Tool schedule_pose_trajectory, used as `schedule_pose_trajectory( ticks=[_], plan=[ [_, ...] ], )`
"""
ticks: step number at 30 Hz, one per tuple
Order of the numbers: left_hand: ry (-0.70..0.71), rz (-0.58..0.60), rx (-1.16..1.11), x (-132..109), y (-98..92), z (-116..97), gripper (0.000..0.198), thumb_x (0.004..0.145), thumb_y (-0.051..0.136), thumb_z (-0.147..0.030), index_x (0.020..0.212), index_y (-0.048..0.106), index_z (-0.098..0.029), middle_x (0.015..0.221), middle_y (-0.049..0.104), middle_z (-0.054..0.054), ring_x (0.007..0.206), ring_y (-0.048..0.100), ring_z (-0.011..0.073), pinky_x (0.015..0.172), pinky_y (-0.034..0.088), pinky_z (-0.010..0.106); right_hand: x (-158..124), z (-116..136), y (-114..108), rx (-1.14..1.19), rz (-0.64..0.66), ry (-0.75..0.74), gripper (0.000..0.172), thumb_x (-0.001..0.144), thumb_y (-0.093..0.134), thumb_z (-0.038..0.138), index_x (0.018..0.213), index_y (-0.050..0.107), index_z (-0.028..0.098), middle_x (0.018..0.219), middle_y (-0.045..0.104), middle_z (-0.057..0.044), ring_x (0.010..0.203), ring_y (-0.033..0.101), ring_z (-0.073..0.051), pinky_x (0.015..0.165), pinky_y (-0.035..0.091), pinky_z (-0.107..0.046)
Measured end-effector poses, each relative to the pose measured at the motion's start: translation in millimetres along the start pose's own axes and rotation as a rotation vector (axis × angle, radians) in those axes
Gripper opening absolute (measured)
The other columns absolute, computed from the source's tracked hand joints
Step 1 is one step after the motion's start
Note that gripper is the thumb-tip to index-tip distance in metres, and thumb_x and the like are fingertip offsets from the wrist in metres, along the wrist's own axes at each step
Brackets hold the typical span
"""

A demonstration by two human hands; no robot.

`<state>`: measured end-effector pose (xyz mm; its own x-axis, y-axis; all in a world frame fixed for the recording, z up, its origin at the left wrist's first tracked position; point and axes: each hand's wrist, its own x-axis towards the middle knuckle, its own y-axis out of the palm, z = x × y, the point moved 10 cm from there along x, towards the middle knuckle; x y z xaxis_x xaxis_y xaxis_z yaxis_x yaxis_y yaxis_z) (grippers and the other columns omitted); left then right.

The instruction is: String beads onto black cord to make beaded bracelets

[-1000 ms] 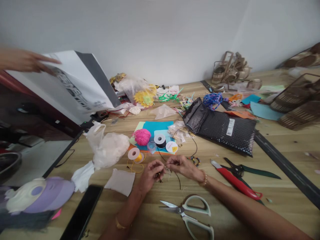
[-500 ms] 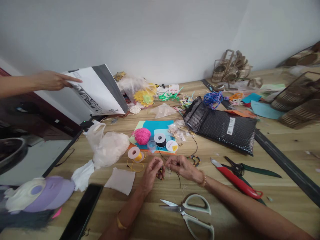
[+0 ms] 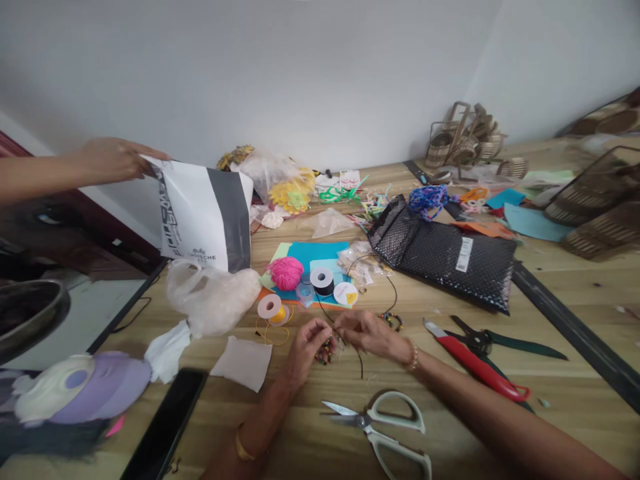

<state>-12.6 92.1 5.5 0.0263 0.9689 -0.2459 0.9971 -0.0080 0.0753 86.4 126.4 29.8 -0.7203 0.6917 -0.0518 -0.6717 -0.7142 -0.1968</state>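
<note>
Got a short strand of small round beads, mixed dark and bright colours with some yellow, curled up against the left hand just under the fingertips and partly covered by the fingers. Also see thin black cord, slack and slightly bowed, running in from the far side to where both hands nearly meet, then showing again past the right hand as a loose tail toward the near side of the tabletop. Can't tell whether strand and cord join; covered by the fingertips.
</note>
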Motion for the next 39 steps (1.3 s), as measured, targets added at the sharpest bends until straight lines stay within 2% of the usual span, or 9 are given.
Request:
schedule_pose_trajectory(
  ticks=[4, 7, 11, 14, 20, 24, 34, 39],
  plan=[
    [0.021, 0.009, 0.065, -2, 4.6, -6, 0.030, 0.077, 0.063, -0.045, 0.072, 0.053, -0.016, 0.062, 0.063, 0.001, 0.051, 0.054, 0.0099, 0.046, 0.041, 0.019, 0, -5, 6, 0.138, 0.044, 0.046, 0.035, 0.084, 0.059, 0.033, 0.114, 0.056, 0.016, 0.067, 0.064, 0.000, 0.050, 0.057, -0.011, 0.044, 0.041, -0.020],
    [0.080, -0.019, 0.122, -2, 4.5, -11, 0.028, 0.077, 0.063, -0.044, 0.074, 0.056, -0.017, 0.064, 0.060, 0.000, 0.055, 0.055, 0.0114, 0.047, 0.043, 0.020, 1, 2, 11, 0.170, 0.079, -0.019, 0.030, 0.085, 0.060, 0.037, 0.106, 0.061, 0.015, 0.076, 0.068, -0.004, 0.063, 0.062, -0.014, 0.053, 0.046, -0.022],
    [0.163, -0.102, 0.228, -4, -0.7, -16, 0.024, 0.077, 0.064, -0.040, 0.073, 0.058, -0.017, 0.065, 0.056, -0.001, 0.057, 0.053, 0.0109, 0.048, 0.042, 0.019, 2, 6, 3, 0.041, 0.001, -0.070, 0.025, 0.086, 0.061, 0.039, 0.084, 0.064, 0.014, 0.068, 0.064, -0.002, 0.061, 0.056, -0.012, 0.056, 0.042, -0.022],
    [0.149, -0.095, 0.189, -3, -0.7, -14, 0.026, 0.075, 0.066, -0.042, 0.072, 0.059, -0.017, 0.064, 0.057, 0.000, 0.058, 0.054, 0.0118, 0.049, 0.042, 0.020, 1, 9, -1, -0.020, -0.026, -0.083, 0.025, 0.086, 0.060, 0.037, 0.076, 0.063, 0.014, 0.061, 0.059, 0.001, 0.055, 0.047, -0.009, 0.052, 0.035, -0.021],
    [0.043, -0.006, -0.001, 2, 3.6, -6, 0.030, 0.073, 0.068, -0.043, 0.071, 0.057, -0.016, 0.060, 0.060, 0.000, 0.053, 0.055, 0.0108, 0.048, 0.042, 0.020, 2, 11, 1, 0.073, -0.005, -0.073, 0.027, 0.086, 0.059, 0.039, 0.076, 0.063, 0.014, 0.064, 0.060, -0.001, 0.056, 0.046, -0.010, 0.054, 0.035, -0.022],
    [0.008, 0.035, -0.033, 4, 5.8, -1, 0.028, 0.069, 0.072, -0.039, 0.073, 0.057, -0.015, 0.060, 0.062, 0.001, 0.051, 0.055, 0.0103, 0.047, 0.042, 0.020, 3, 11, 0, 0.076, -0.024, -0.084, 0.028, 0.085, 0.061, 0.040, 0.075, 0.062, 0.014, 0.064, 0.059, -0.001, 0.058, 0.048, -0.011, 0.055, 0.036, -0.022],
    [0.021, -0.024, 0.047, 4, 2.4, -6, 0.019, 0.068, 0.069, -0.030, 0.068, 0.057, -0.016, 0.058, 0.063, 0.000, 0.048, 0.054, 0.0099, 0.045, 0.042, 0.020, -1, 17, -4, -0.144, -0.093, -0.113, 0.026, 0.088, 0.055, 0.035, 0.072, 0.062, 0.016, 0.060, 0.057, 0.001, 0.056, 0.046, -0.011, 0.052, 0.033, -0.022],
    [0.029, -0.044, 0.042, 4, 0.3, -5, 0.018, 0.068, 0.069, -0.030, 0.067, 0.057, -0.016, 0.060, 0.063, 0.000, 0.049, 0.055, 0.0099, 0.047, 0.044, 0.020, 0, 12, -3, -0.126, -0.066, -0.070, 0.026, 0.089, 0.053, 0.033, 0.073, 0.062, 0.015, 0.060, 0.055, 0.001, 0.056, 0.044, -0.010, 0.054, 0.033, -0.022]
  ],
)
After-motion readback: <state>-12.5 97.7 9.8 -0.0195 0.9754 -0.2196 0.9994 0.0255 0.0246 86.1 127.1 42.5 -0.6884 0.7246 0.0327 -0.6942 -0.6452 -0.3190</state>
